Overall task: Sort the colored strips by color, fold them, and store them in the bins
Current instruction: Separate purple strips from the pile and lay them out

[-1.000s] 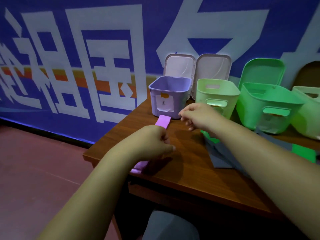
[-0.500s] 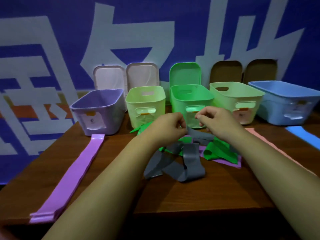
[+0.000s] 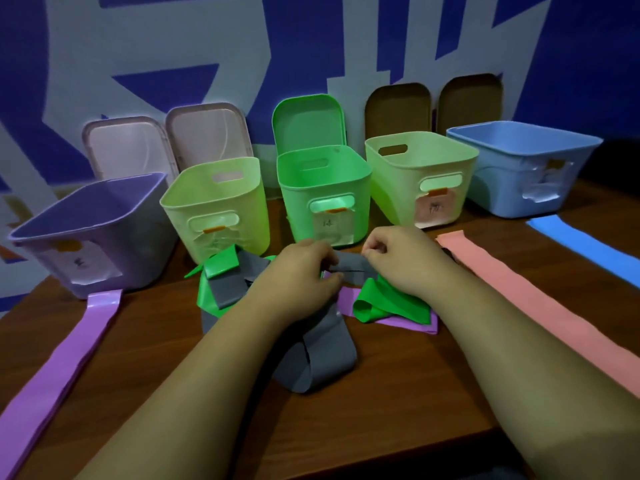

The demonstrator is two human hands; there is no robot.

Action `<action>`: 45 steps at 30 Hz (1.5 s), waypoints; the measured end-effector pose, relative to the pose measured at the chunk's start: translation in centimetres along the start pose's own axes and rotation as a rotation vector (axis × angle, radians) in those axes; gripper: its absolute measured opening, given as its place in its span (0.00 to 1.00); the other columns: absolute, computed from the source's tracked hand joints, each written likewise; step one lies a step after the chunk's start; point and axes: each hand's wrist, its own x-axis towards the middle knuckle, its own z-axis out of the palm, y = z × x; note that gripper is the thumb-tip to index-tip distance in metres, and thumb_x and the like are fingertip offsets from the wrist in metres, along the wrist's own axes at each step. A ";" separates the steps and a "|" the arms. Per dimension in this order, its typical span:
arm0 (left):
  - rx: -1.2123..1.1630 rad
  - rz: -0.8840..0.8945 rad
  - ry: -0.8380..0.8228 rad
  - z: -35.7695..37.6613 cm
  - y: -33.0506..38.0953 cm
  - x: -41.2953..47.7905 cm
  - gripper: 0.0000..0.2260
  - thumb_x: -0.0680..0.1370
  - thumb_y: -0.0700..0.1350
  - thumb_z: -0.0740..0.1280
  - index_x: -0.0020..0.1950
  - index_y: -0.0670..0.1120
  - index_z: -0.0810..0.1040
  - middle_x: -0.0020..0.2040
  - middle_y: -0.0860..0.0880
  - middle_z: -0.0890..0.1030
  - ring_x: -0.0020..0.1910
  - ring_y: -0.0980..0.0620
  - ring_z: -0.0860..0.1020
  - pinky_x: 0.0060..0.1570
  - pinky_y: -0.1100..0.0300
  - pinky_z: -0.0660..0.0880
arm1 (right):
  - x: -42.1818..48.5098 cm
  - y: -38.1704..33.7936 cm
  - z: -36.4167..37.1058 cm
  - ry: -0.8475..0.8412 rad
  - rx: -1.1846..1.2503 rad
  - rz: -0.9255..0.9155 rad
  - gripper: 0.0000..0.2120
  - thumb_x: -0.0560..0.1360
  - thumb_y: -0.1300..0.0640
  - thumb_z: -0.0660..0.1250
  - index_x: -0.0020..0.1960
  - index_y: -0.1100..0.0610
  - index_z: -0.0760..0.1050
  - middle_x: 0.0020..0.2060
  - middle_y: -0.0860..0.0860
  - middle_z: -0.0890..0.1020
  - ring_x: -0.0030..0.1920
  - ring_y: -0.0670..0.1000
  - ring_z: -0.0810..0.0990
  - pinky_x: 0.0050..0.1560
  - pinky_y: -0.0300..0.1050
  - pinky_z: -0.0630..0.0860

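While the gray strip [image 3: 349, 268] trailed in a loop onto the wooden table [image 3: 381, 393], my left hand [image 3: 304, 271] and right hand [image 3: 405, 261] each pinched its upper span, fingers curled, above tangled green strips [image 3: 388, 306], just before the green bin [image 3: 325, 188].

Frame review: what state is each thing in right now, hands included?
Left hand: pinching grey strip.
Right hand: pinching the same strip.
Grey strip: one end lifted, rest looped on the table.
Green strips: crumpled.
Purple strip at left: flat.
Pink strip: flat.
Blue strip: flat.
Purple bin: open.
Green bin: open.
Blue bin: open.
Pale green bins: open.
Lids: off, propped behind.
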 end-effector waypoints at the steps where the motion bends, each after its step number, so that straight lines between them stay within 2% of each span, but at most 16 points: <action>1: -0.004 0.001 -0.009 -0.1 0.0 -0.1 0.09 0.79 0.51 0.71 0.57 0.49 0.83 0.51 0.50 0.80 0.52 0.50 0.78 0.53 0.53 0.76 | 0.0 0.1 -0.1 -0.001 0.003 0.007 0.07 0.82 0.54 0.67 0.48 0.48 0.83 0.43 0.45 0.84 0.44 0.48 0.81 0.46 0.49 0.80; 5: -0.004 -0.004 0.016 -0.3 0.3 -0.4 0.05 0.79 0.47 0.70 0.52 0.52 0.86 0.48 0.53 0.83 0.50 0.52 0.79 0.48 0.58 0.72 | -0.3 0.0 -0.1 -0.045 0.036 0.000 0.06 0.81 0.53 0.69 0.47 0.47 0.84 0.43 0.44 0.85 0.44 0.47 0.83 0.48 0.49 0.82; 10: -0.149 -0.063 0.140 -0.7 0.2 -0.7 0.03 0.79 0.46 0.72 0.48 0.53 0.87 0.46 0.55 0.85 0.48 0.53 0.81 0.48 0.57 0.75 | -1.1 -0.4 0.0 -0.108 0.065 -0.055 0.07 0.82 0.46 0.70 0.49 0.45 0.86 0.47 0.43 0.85 0.49 0.44 0.81 0.51 0.48 0.79; 14: -0.306 -0.108 0.316 -1.0 0.1 -0.7 0.03 0.80 0.45 0.72 0.50 0.53 0.85 0.46 0.56 0.82 0.48 0.54 0.79 0.50 0.56 0.75 | -1.5 -0.8 -0.5 -0.145 0.183 -0.061 0.17 0.83 0.39 0.67 0.50 0.51 0.85 0.41 0.48 0.85 0.42 0.46 0.80 0.45 0.48 0.74; 17: -0.355 -0.076 0.411 -1.6 0.0 -0.6 0.04 0.81 0.45 0.71 0.52 0.54 0.85 0.48 0.58 0.81 0.52 0.55 0.79 0.53 0.55 0.75 | -2.2 -1.7 -1.1 -0.193 0.375 -0.042 0.14 0.83 0.38 0.67 0.55 0.45 0.87 0.47 0.39 0.87 0.52 0.41 0.83 0.57 0.46 0.77; 19: -0.384 -0.045 0.464 -1.9 0.0 -0.5 0.05 0.82 0.45 0.71 0.53 0.54 0.86 0.49 0.59 0.82 0.54 0.54 0.78 0.54 0.54 0.76 | -2.6 -2.1 -1.3 -0.211 0.443 -0.054 0.13 0.82 0.38 0.68 0.58 0.42 0.87 0.52 0.39 0.88 0.57 0.42 0.83 0.64 0.50 0.78; 22: -0.402 0.010 0.524 -2.2 0.5 -0.8 0.06 0.81 0.45 0.72 0.53 0.55 0.86 0.49 0.60 0.82 0.55 0.56 0.76 0.54 0.57 0.74 | -2.9 -2.3 -1.5 -0.227 0.448 -0.085 0.13 0.82 0.37 0.67 0.57 0.41 0.86 0.52 0.41 0.88 0.57 0.43 0.84 0.67 0.56 0.78; 24: -0.438 0.023 0.569 -2.3 0.7 -0.6 0.06 0.80 0.45 0.73 0.52 0.56 0.86 0.48 0.60 0.83 0.55 0.56 0.76 0.54 0.56 0.75 | -2.9 -2.4 -1.5 -0.236 0.440 -0.066 0.16 0.80 0.32 0.65 0.60 0.38 0.85 0.54 0.38 0.88 0.59 0.42 0.83 0.69 0.56 0.77; 27: -0.575 -0.015 0.636 -2.6 0.5 -0.1 0.07 0.80 0.43 0.74 0.52 0.56 0.87 0.48 0.57 0.84 0.54 0.51 0.80 0.53 0.54 0.78 | -2.8 -2.3 -1.5 -0.259 0.444 -0.026 0.29 0.74 0.20 0.62 0.65 0.35 0.83 0.61 0.37 0.86 0.65 0.44 0.82 0.72 0.56 0.74; 30: -0.818 -0.088 0.680 -3.3 0.7 0.2 0.05 0.81 0.41 0.73 0.54 0.49 0.87 0.45 0.48 0.85 0.46 0.50 0.84 0.44 0.57 0.81 | -3.1 -2.3 -1.7 -0.309 0.314 -0.040 0.32 0.73 0.20 0.60 0.64 0.38 0.84 0.59 0.37 0.86 0.61 0.41 0.82 0.66 0.49 0.76; 33: -0.870 -0.106 0.766 -4.0 1.1 -0.1 0.05 0.82 0.38 0.71 0.56 0.42 0.86 0.42 0.52 0.84 0.41 0.60 0.81 0.42 0.66 0.78 | -3.5 -2.4 -1.6 -0.345 0.231 -0.123 0.24 0.75 0.23 0.62 0.50 0.39 0.86 0.44 0.40 0.87 0.48 0.42 0.85 0.53 0.50 0.80; 35: -0.892 -0.096 0.777 -4.3 1.2 -0.2 0.05 0.82 0.38 0.71 0.57 0.42 0.86 0.40 0.57 0.84 0.40 0.63 0.81 0.42 0.67 0.78 | -3.5 -2.5 -1.7 -0.319 0.213 -0.120 0.23 0.76 0.24 0.62 0.48 0.40 0.85 0.42 0.41 0.86 0.45 0.42 0.84 0.48 0.49 0.78; 38: -0.853 -0.080 0.749 -4.3 1.2 -0.2 0.05 0.82 0.39 0.71 0.56 0.44 0.86 0.42 0.61 0.84 0.42 0.64 0.80 0.43 0.68 0.77 | -3.4 -2.4 -1.6 -0.194 0.235 -0.100 0.21 0.77 0.26 0.65 0.50 0.42 0.84 0.45 0.42 0.86 0.47 0.43 0.83 0.48 0.47 0.78; 40: -0.824 -0.073 0.699 -4.0 1.4 -0.2 0.05 0.82 0.40 0.72 0.56 0.45 0.86 0.45 0.59 0.85 0.44 0.64 0.80 0.44 0.69 0.76 | -3.2 -2.4 -1.7 -0.120 0.271 -0.115 0.17 0.79 0.31 0.67 0.52 0.43 0.83 0.46 0.43 0.85 0.47 0.44 0.83 0.47 0.47 0.79; 43: -0.772 -0.062 0.621 -3.5 1.2 -0.1 0.05 0.82 0.40 0.72 0.55 0.47 0.86 0.49 0.52 0.86 0.48 0.62 0.82 0.47 0.67 0.77 | -3.2 -2.7 -2.1 -0.124 0.379 -0.123 0.14 0.80 0.36 0.68 0.61 0.40 0.82 0.49 0.39 0.87 0.48 0.39 0.84 0.46 0.41 0.80; 45: -0.711 -0.057 0.576 -3.1 0.8 0.1 0.06 0.81 0.40 0.72 0.56 0.50 0.85 0.51 0.53 0.86 0.50 0.61 0.82 0.49 0.66 0.78 | -3.3 -2.8 -2.0 -0.152 0.441 -0.120 0.15 0.81 0.36 0.68 0.62 0.42 0.82 0.49 0.39 0.88 0.49 0.39 0.86 0.48 0.41 0.82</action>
